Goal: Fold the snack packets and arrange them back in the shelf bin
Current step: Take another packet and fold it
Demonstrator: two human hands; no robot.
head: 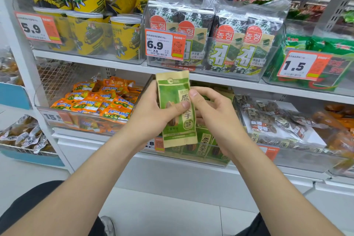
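A green and tan snack packet [172, 92] stands upright between both hands, in front of the lower shelf. My left hand [153, 113] grips its left side, thumb pressed across the packet's front. My right hand [210, 113] holds the right edge, with its thumb on the front near the top and its fingers curled behind. Below and behind the packet, a clear shelf bin [220, 161] holds several more of the same green packets [206, 143], standing in a row. The far part of the bin is hidden by my hands.
A bin of orange packets [99, 99] sits to the left, and a bin of brown bagged snacks [272, 120] to the right. The shelf above carries seaweed packs [226, 44] and yellow cans [124, 38]. White floor tiles [172, 207] lie below.
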